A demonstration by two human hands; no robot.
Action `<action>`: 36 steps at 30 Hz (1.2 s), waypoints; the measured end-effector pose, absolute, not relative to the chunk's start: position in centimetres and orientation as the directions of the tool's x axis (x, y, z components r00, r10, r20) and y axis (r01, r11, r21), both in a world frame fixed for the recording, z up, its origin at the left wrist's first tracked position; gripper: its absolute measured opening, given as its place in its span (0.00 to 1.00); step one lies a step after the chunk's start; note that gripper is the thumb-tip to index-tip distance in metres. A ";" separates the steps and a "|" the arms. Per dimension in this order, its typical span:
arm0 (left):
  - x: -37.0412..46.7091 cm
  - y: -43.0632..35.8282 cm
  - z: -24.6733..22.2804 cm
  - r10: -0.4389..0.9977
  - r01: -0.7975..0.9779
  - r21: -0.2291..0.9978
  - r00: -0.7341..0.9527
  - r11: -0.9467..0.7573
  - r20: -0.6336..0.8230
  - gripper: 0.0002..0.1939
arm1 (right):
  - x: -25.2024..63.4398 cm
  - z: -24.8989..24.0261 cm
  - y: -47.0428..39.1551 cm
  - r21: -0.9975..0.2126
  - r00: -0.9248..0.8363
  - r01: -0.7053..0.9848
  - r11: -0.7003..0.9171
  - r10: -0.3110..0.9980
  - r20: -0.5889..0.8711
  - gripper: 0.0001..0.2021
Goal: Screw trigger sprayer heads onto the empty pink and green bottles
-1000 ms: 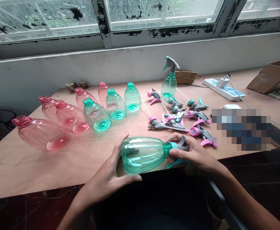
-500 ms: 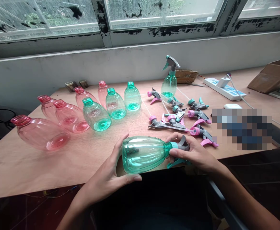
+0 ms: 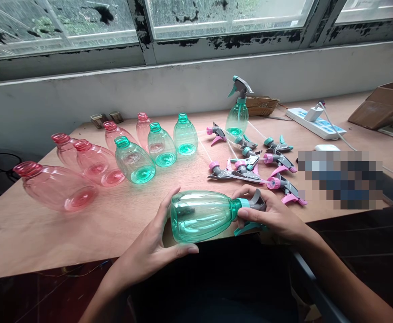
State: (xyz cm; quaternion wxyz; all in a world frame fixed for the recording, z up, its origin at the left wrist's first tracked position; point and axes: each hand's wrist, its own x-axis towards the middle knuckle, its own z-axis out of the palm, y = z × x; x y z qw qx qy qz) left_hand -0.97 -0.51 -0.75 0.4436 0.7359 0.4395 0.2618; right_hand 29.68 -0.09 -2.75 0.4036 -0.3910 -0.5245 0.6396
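Observation:
A green spray bottle [image 3: 201,216] lies sideways in front of me, over the table's front edge. My left hand [image 3: 161,244] holds its base end, thumb below and fingers on the far side, partly hidden. My right hand [image 3: 270,211] pinches the light teal collar [image 3: 243,203] at the neck. The bottle's trigger spray head [image 3: 257,201] is grey, with a teal trigger [image 3: 248,229] pointing down and partly covered by my fingers. Beyond my right hand lie several loose spray heads with pink or teal collars, one a pink-and-grey spray head [image 3: 286,188].
To the left stand several pink bottles [image 3: 60,188] without heads and three open green bottles [image 3: 136,161]. A complete green spray bottle [image 3: 237,119] stands at the back. On the right are a white power strip [image 3: 316,123], a cardboard box [image 3: 381,105] and a blurred-out patch.
Almost nothing differs. Both hands keep their hold on the green spray bottle, and the view has shifted very slightly.

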 end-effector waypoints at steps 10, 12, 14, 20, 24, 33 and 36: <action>-1.0 -0.5 -0.7 0.881 0.434 0.872 0.473 -0.226 -0.007 0.52 | 29.7 -2.7 0.1 -0.990 -0.364 -0.092 -0.106 0.929 -0.066 0.15; -1.0 -0.5 -0.7 0.885 0.431 0.876 0.466 -0.215 -0.012 0.52 | 29.6 -2.5 0.1 -0.992 -0.354 -0.084 -0.093 0.934 -0.057 0.16; -1.0 -0.5 -0.7 0.883 0.429 0.879 0.470 -0.210 -0.018 0.52 | 29.6 -2.5 0.0 -0.993 -0.348 -0.078 -0.089 0.936 -0.057 0.16; -1.1 -0.3 -0.9 0.866 0.414 0.886 0.499 -0.209 -0.029 0.51 | 29.6 -2.5 -0.1 -0.985 -0.358 -0.120 -0.122 0.931 -0.072 0.15; -1.0 -0.2 -0.9 0.865 0.404 0.892 0.501 -0.203 -0.030 0.51 | 29.6 -2.4 -0.1 -0.986 -0.358 -0.125 -0.111 0.932 -0.060 0.15; -0.9 -0.3 -0.9 0.866 0.391 0.900 0.499 -0.195 -0.030 0.51 | 29.9 -2.5 0.0 -0.991 -0.368 -0.087 -0.104 0.927 -0.065 0.15; -0.9 -0.3 -0.8 0.864 0.398 0.895 0.503 -0.204 -0.027 0.51 | 30.0 -2.6 0.0 -0.992 -0.364 -0.086 -0.097 0.929 -0.059 0.16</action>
